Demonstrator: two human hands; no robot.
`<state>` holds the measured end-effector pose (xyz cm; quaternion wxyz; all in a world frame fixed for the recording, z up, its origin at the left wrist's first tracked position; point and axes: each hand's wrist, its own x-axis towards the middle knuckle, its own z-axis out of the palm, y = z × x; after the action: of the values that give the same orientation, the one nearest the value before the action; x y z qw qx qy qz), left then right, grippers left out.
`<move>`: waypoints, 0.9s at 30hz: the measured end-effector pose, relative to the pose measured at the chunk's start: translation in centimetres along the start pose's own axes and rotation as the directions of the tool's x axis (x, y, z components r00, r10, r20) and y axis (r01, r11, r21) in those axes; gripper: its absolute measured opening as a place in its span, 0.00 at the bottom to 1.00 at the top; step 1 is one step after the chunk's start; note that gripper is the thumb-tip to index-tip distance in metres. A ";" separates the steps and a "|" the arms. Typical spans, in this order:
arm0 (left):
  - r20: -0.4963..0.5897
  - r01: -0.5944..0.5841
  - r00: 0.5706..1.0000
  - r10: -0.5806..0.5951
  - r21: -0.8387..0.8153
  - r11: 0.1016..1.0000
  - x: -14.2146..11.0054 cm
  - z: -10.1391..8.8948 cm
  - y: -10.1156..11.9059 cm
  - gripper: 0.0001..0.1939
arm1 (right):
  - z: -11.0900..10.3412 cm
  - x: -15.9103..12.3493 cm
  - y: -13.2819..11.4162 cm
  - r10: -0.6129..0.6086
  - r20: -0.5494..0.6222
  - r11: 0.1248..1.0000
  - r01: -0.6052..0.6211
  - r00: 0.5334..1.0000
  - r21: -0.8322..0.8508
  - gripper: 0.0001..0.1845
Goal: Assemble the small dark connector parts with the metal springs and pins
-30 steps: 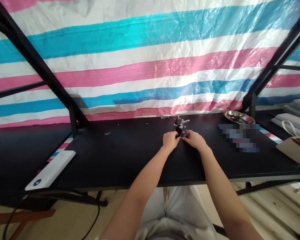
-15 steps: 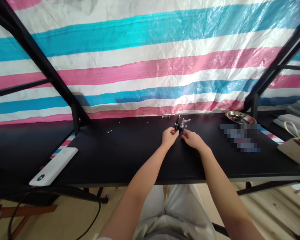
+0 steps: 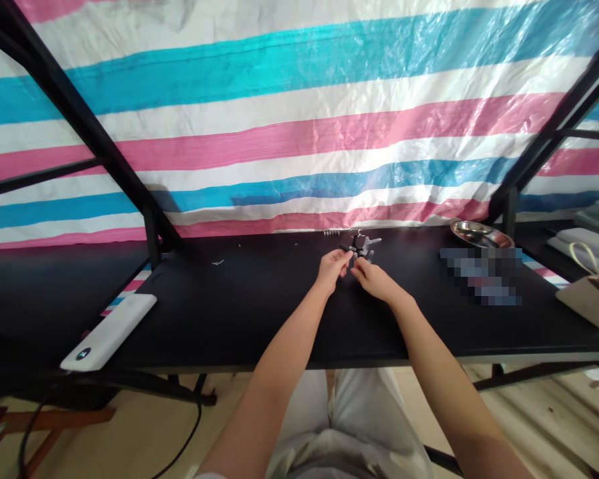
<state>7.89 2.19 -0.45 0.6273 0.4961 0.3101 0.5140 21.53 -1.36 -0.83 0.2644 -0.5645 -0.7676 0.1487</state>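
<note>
In the head view, the left hand (image 3: 335, 269) pinches a small black part (image 3: 345, 248) over the surface (image 3: 259, 306). The right hand (image 3: 375, 279) is just beside it, fingers curled against the near side of a cluster of grey pieces (image 3: 367, 247); I cannot tell whether its grip pinches one. A metal dish (image 3: 480, 234) stands farther right.

Tabletop (image 3: 249, 309) runs free from the left grip (image 3: 334, 269) to the white box (image 3: 112, 331).
</note>
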 end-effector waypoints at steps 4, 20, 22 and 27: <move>-0.006 -0.002 1.000 0.002 0.010 1.000 0.0 0.0 0.0 0.20 | 0.1 -0.1 0.0 -0.004 0.019 1.000 0.004 1.000 -0.003 0.06; -0.014 -0.081 0.996 0.086 0.218 0.973 0.2 -0.9 0.9 0.15 | -0.4 -0.3 -0.4 -0.019 -0.165 0.995 0.035 0.986 0.090 0.09; -0.024 -0.091 0.995 0.097 0.198 0.976 0.3 -1.1 0.9 0.16 | -0.3 -0.2 -0.3 -0.013 -0.231 0.993 0.040 0.973 0.115 0.10; -0.021 -0.088 0.996 0.091 0.119 0.989 0.4 -1.4 0.7 0.17 | 0.0 -0.1 -0.2 0.011 -0.348 0.990 0.039 0.937 0.137 0.14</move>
<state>6.50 3.00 -0.15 0.5689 0.5392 0.3256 0.5288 21.33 -1.51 -0.75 0.4364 -0.5562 -0.7003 0.0987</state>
